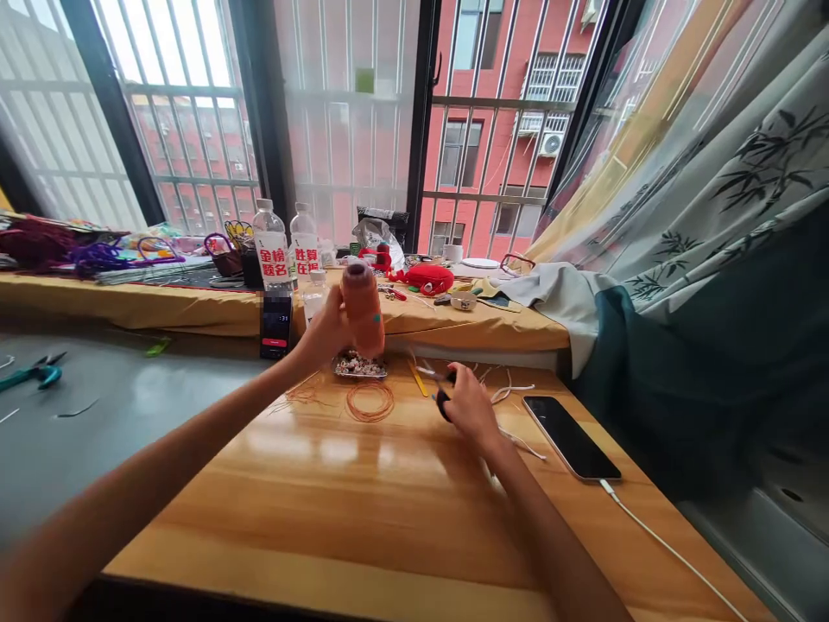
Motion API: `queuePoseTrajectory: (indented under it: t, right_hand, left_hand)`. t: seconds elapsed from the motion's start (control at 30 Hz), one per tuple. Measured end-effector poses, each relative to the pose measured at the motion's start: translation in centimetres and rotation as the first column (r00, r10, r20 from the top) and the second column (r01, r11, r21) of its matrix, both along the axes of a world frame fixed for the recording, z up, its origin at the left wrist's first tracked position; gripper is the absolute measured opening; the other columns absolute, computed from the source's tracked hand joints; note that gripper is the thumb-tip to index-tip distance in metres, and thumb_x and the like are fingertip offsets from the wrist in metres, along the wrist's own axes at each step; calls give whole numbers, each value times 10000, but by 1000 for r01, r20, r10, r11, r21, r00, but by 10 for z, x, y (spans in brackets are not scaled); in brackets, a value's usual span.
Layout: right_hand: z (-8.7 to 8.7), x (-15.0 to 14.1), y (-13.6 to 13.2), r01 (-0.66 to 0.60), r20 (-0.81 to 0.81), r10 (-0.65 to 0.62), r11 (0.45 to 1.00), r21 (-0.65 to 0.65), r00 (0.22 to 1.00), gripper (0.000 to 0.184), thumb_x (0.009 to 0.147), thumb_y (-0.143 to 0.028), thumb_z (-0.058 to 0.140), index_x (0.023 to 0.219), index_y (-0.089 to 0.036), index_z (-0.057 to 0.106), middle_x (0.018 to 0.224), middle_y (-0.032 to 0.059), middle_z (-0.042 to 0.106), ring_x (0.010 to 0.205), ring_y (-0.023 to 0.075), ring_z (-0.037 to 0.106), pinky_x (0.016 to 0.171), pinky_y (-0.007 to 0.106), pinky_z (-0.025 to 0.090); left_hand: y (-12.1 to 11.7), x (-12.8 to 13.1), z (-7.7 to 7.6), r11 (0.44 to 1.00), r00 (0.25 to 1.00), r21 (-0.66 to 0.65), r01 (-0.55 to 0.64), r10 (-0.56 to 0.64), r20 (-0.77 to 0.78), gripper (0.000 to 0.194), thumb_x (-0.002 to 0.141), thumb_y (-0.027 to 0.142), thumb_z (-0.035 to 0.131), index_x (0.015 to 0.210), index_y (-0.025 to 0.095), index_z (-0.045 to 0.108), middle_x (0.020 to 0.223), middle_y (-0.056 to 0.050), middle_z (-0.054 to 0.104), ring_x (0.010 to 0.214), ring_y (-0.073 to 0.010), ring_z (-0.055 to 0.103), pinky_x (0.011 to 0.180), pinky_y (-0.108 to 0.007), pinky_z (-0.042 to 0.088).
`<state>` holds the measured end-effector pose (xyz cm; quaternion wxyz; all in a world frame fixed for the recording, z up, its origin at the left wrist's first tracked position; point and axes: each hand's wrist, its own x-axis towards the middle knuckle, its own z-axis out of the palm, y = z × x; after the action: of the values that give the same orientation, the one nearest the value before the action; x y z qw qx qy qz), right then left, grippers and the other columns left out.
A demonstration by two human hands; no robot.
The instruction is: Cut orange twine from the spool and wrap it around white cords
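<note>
My left hand (327, 333) is closed round an orange spool of thread (363, 309) and holds it upright above the wooden table (363, 510). Just under the spool lies a small tray of beads (359, 366), and beside it a loose coil of orange thread (370, 401). My right hand (470, 408) rests on the table to the right, fingers closed on a dark-handled tool (443, 399); I cannot make out what kind. White cord pieces (511, 390) lie around that hand.
A phone (570, 436) on a white cable lies at the table's right. Behind, a yellow-covered sill (194, 307) carries two water bottles (272, 246), a red object (428, 278), baskets and craft clutter. Teal pliers (32, 371) lie on the grey surface at left. A curtain hangs right.
</note>
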<state>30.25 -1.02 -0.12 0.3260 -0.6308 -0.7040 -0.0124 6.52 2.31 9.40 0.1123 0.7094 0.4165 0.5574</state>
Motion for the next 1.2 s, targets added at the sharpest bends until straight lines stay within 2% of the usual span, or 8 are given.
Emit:
queuePoseTrajectory:
  t: [0.17,0.33,0.47,0.63,0.77,0.93,1.1,1.2]
  right_hand:
    - [-5,-19,-10,-100,100,106,993,-56,989,466,652,-111,446,1115,-87,404,1012,136,496,934,231,443,811,327,344]
    - [-10,-37,-23,-147,103,171,967,-210,980,537,585,-39,425,1118,-103,408,1076,152,474,980,249,415,819,339,325]
    - [-2,-40,-30,-223,42,244,932,-285,969,572,589,-111,482,1152,-112,380,1138,137,463,1030,244,402,821,316,301]
    - [9,-35,-33,-288,178,358,900,-327,917,349,657,-102,444,999,-148,501,952,79,610,878,179,525,752,281,278]
    - [14,-31,-33,-288,375,364,926,-245,852,192,700,-116,441,829,-144,580,849,95,649,795,172,554,739,291,248]
    - [29,-18,-29,-324,162,352,930,-176,922,196,693,-250,538,876,-197,582,848,21,656,789,142,555,732,268,239]
    - [37,3,-22,-39,125,42,999,-25,991,225,728,-294,497,922,-190,543,887,37,640,840,163,545,727,281,237]
    - [29,12,-17,214,253,-206,977,-2,945,193,742,-245,459,879,-141,548,850,98,638,830,197,551,727,309,232]
  left_hand:
    - [94,22,28,970,969,128,-208,186,161,416,675,285,610,1023,169,414,967,-100,575,911,-246,545,793,-376,415]
    - [154,21,15,956,954,67,-284,276,113,452,703,246,575,1091,137,370,1061,-144,542,965,-255,528,829,-390,397]
    - [175,13,2,961,960,2,-275,275,51,525,702,242,568,1146,102,324,1115,-162,509,1017,-235,503,859,-353,387]
    - [163,11,-28,936,958,-227,-268,233,-169,643,682,216,577,1211,75,239,1062,-175,540,971,-243,535,828,-356,405]
    - [152,13,-48,954,947,-143,-264,228,-225,571,705,191,533,1204,104,269,1076,-165,527,998,-240,516,845,-363,397]
    - [144,17,-53,944,925,8,-329,324,-201,561,668,131,531,1178,68,306,1122,-184,459,1081,-262,431,925,-405,331]
    - [98,27,-62,919,935,238,-315,343,-88,387,747,112,405,1131,112,361,1060,-128,481,999,-197,469,881,-339,376]
    - [65,27,-74,949,877,295,-111,233,-419,252,784,127,370,1005,160,487,995,-85,527,979,-197,462,861,-337,369]
